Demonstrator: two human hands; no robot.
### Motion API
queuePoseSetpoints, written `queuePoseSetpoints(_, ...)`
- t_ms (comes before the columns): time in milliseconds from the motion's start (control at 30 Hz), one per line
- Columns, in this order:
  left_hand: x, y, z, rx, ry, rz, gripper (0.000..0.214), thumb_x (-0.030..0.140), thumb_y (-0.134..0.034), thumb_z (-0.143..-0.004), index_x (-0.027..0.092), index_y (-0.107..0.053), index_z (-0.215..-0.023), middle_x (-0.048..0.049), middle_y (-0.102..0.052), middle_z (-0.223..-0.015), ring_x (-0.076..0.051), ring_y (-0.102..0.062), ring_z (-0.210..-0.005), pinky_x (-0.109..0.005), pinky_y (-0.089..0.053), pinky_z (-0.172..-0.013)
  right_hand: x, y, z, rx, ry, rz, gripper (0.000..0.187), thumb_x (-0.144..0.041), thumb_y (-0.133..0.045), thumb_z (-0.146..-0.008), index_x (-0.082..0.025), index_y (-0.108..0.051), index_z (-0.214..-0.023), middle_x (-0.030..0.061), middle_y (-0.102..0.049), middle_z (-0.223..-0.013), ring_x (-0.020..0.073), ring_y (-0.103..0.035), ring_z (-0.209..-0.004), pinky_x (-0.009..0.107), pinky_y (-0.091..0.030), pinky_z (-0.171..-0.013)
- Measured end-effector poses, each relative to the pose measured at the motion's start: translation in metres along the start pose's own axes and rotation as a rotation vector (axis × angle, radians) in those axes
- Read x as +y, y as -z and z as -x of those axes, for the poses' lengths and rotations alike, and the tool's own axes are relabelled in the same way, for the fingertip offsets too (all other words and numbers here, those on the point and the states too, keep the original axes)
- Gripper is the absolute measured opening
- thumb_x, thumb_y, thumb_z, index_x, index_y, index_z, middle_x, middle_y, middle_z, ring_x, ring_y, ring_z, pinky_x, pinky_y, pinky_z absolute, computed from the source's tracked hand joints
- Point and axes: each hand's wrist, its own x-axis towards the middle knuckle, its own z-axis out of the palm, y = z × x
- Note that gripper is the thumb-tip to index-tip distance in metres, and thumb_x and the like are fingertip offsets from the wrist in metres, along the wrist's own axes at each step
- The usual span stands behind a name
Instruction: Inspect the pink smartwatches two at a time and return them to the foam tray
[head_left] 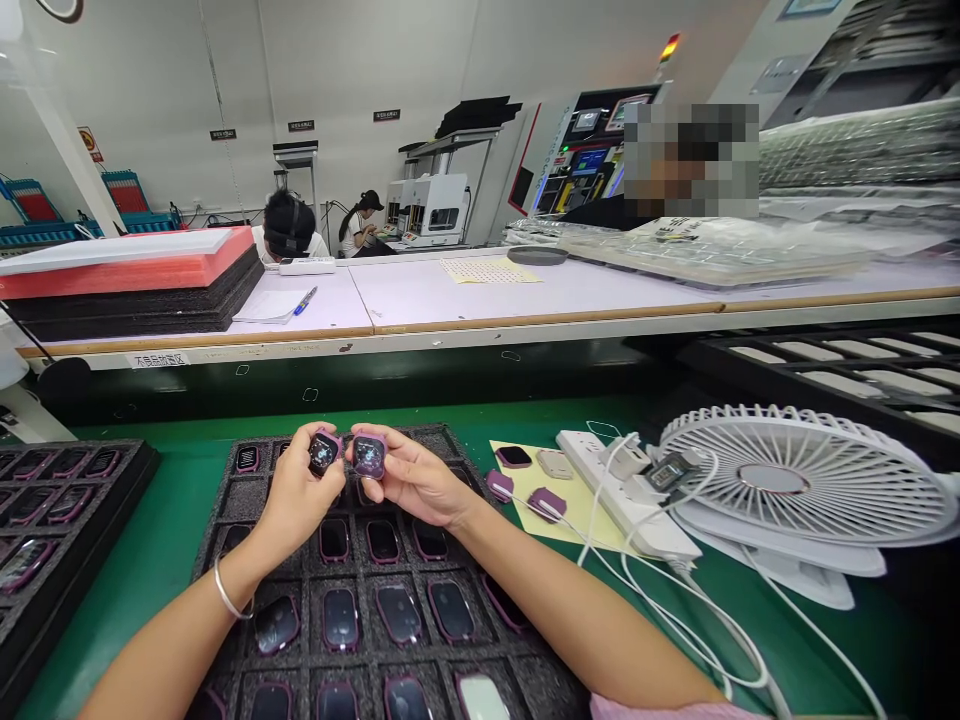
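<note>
Over the back of a dark foam tray, my two hands hold a pair of smartwatches side by side. The smartwatch on the left, purple-cased with a lit screen, is pinched in my left hand. Its neighbour, another purple smartwatch with its screen lit, sits in the fingers of my right hand. The two cases are close together; I cannot tell whether they touch. Below, several dark-screened purple watches lie in the tray's compartments, and one pale item rests at its front.
Another foam tray of watches lies left. On the right are a yellow sheet with watch cases, a power strip with white cables, and a white fan. A shelf crosses behind; people are beyond it.
</note>
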Motion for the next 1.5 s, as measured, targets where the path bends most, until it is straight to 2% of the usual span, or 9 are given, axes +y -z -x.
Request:
queuePoseSetpoints(633, 0.001, 0.000, 0.000, -0.015, -0.001, 0.014, 0.037, 0.026, -0.058, -0.077, 0.019, -0.055, -0.113, -0.0032, -0.062, -0.097, -0.016, -0.057, -0.081, -0.028, -0.045, -0.072, 0.000, 0.000, 0.001, 0.007, -0.006, 0.008, 0.048, -0.036, -0.079, -0.081, -0.022, -0.061, -0.124, 0.0060, -0.067, -0.108, 0.0121, -0.061, -0.066, 0.028, -0.046, -0.066)
queuePoseSetpoints(733, 0.002, 0.000, 0.001, -0.025, -0.001, 0.040, 0.036, 0.028, -0.060, -0.078, 0.019, -0.055, -0.113, -0.0042, -0.063, -0.099, -0.017, -0.058, -0.083, -0.030, -0.046, -0.075, 0.000, 0.001, 0.001, 0.001, -0.014, -0.002, 0.049, -0.036, -0.079, -0.081, -0.022, -0.062, -0.124, 0.0054, -0.067, -0.106, 0.0122, -0.062, -0.066, 0.028, -0.046, -0.066)
queuePoseSetpoints(900, 0.001, 0.001, -0.001, -0.020, -0.011, 0.055, 0.031, 0.023, -0.060, -0.076, 0.019, -0.058, -0.107, -0.0036, -0.064, -0.099, -0.016, -0.058, -0.089, -0.030, -0.045, -0.081, 0.001, 0.000, 0.000, 0.040, -0.017, -0.013, 0.048, -0.033, -0.081, -0.079, -0.021, -0.065, -0.122, 0.0053, -0.068, -0.105, 0.0126, -0.061, -0.066, 0.028, -0.045, -0.065)
queuePoseSetpoints(1000, 0.000, 0.000, -0.005, 0.001, 0.082, 0.194, 0.038, 0.027, -0.066, -0.074, 0.018, -0.058, -0.109, -0.0035, -0.063, -0.099, -0.016, -0.060, -0.087, -0.028, -0.046, -0.078, 0.002, 0.001, -0.005, 0.126, -0.040, -0.024, 0.048, -0.032, -0.078, -0.080, -0.021, -0.063, -0.124, 0.0062, -0.069, -0.103, 0.0139, -0.062, -0.069, 0.028, -0.046, -0.065)
queuePoseSetpoints(1067, 0.001, -0.001, -0.008, -0.021, 0.197, 0.327, 0.049, 0.032, -0.069, -0.072, 0.017, -0.055, -0.116, -0.0030, -0.063, -0.095, -0.012, -0.058, -0.072, -0.025, -0.045, -0.065, 0.003, 0.003, -0.009, 0.190, -0.049, -0.032, 0.046, -0.032, -0.077, -0.081, -0.020, -0.063, -0.123, 0.0057, -0.070, -0.097, 0.0156, -0.064, -0.071, 0.029, -0.046, -0.067)
queuePoseSetpoints(1133, 0.002, -0.001, -0.009, -0.065, 0.300, 0.448, 0.059, 0.037, -0.070, -0.073, 0.014, -0.052, -0.124, -0.0008, -0.062, -0.085, -0.008, -0.051, -0.057, -0.023, -0.040, -0.055, 0.004, 0.006, -0.012, 0.233, -0.046, -0.029, 0.043, -0.032, -0.077, -0.080, -0.019, -0.063, -0.119, 0.0049, -0.070, -0.092, 0.0165, -0.065, -0.070, 0.029, -0.047, -0.067)
queuePoseSetpoints(1200, 0.003, -0.001, -0.011, -0.096, 0.355, 0.543, 0.065, 0.041, -0.067, -0.075, 0.012, -0.048, -0.130, 0.0021, -0.059, -0.071, -0.008, -0.048, -0.051, -0.022, -0.037, -0.051, 0.004, 0.009, -0.013, 0.261, -0.039, -0.014, 0.040, -0.033, -0.077, -0.080, -0.019, -0.063, -0.114, 0.0043, -0.069, -0.091, 0.0159, -0.065, -0.068, 0.028, -0.046, -0.065)
queuePoseSetpoints(1333, 0.003, 0.001, -0.012, -0.126, 0.335, 0.643, 0.065, 0.043, -0.062, -0.080, 0.012, -0.046, -0.135, 0.0024, -0.058, -0.063, -0.011, -0.055, -0.053, -0.023, -0.041, -0.051, 0.002, 0.009, -0.011, 0.265, -0.019, 0.039, 0.036, -0.032, -0.075, -0.081, -0.019, -0.063, -0.112, 0.0024, -0.066, -0.088, 0.0135, -0.062, -0.065, 0.028, -0.045, -0.065)
queuePoseSetpoints(1500, 0.002, 0.002, -0.012, -0.144, 0.280, 0.673, 0.052, 0.039, -0.064, -0.080, 0.014, -0.053, -0.124, -0.0022, -0.065, -0.080, -0.013, -0.064, -0.059, -0.027, -0.051, -0.058, 0.000, 0.003, -0.009, 0.283, 0.039, 0.121, 0.037, -0.028, -0.073, -0.081, -0.021, -0.061, -0.116, 0.0016, -0.064, -0.092, 0.0124, -0.060, -0.066, 0.029, -0.046, -0.066)
